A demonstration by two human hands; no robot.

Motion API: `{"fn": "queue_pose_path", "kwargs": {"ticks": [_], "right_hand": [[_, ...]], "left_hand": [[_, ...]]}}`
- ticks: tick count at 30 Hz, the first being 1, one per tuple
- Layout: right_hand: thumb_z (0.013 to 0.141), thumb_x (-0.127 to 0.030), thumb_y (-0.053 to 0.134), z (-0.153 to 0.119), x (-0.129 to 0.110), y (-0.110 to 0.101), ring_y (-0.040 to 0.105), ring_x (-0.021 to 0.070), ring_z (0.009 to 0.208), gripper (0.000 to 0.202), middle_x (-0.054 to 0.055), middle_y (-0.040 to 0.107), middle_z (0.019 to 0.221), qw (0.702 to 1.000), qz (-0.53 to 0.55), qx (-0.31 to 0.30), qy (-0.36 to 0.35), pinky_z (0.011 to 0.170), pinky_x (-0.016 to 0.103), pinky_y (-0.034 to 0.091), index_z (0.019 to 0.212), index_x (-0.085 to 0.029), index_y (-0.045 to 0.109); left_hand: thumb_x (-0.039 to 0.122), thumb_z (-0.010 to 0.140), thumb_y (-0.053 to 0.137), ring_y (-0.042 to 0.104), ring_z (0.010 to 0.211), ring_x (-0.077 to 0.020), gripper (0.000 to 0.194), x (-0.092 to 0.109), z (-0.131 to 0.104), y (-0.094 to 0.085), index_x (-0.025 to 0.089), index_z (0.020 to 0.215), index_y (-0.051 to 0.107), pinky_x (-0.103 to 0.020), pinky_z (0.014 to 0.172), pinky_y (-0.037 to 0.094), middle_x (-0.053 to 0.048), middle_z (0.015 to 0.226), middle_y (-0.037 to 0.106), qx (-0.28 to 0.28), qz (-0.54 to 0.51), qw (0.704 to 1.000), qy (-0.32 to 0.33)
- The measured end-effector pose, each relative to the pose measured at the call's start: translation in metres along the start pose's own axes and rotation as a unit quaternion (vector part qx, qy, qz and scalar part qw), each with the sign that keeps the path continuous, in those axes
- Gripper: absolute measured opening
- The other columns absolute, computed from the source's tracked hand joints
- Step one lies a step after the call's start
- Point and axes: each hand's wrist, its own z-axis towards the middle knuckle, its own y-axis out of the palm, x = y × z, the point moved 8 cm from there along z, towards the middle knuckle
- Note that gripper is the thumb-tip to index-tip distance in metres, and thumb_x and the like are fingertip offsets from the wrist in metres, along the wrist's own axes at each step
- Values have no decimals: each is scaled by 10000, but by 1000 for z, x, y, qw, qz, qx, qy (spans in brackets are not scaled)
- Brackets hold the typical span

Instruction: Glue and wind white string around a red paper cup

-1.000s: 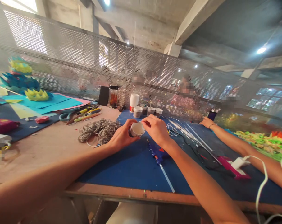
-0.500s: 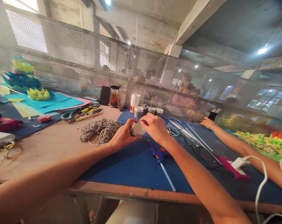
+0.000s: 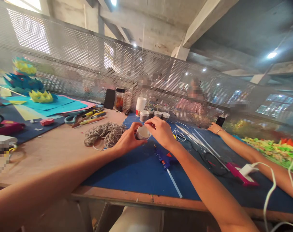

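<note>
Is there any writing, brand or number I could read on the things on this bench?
None can be read.
The white tub with the red band: print on the band is too blurred to read.
The small white cup, held by the left hand and touched by the right hand: no lettering shows.
The dark jar: no legible label.

Craft workshop: shared tabletop (image 3: 52,151) with blue glue gun (image 3: 164,158), scissors (image 3: 72,118), coiled grey cord (image 3: 104,133), coloured paper sheets (image 3: 56,105), paper flowers (image 3: 25,82); perforated metal partition (image 3: 88,71) separates further workstations under bare concrete beams
</note>
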Motion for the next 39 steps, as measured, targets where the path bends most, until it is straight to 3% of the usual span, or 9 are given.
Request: {"fn": "queue_pose_path", "kwargs": {"ticks": [9,20,39], "right_hand": [[926,-280,643,-12,18,1,681,160,793,103,23,739,925,999,36,-7,34,730,289,523,977,-229,716],[977,-274,565,-17,4,-12,701,169,836,159,22,764,986,1000,15,16,19,727,297,515,1022,-245,715],[999,-254,547,-16,-3,-13,706,194,922,232,34,748,1050,1000,-3,19,-14,808,326,538,1146,-239,725]], "left_hand": [[381,705,795,716,909,-228,623,0,-1,-3,263,1208,447,-364,826,560,-46,1064,732,25,-42,999,5],[365,731,794,698,1045,-244,653,12,-3,-10,260,1256,420,-381,928,556,-61,1164,687,60,-9,996,63],[345,726,800,707,1033,-243,666,13,-4,-11,263,1273,430,-335,854,585,-47,1146,691,64,16,995,76]]}}
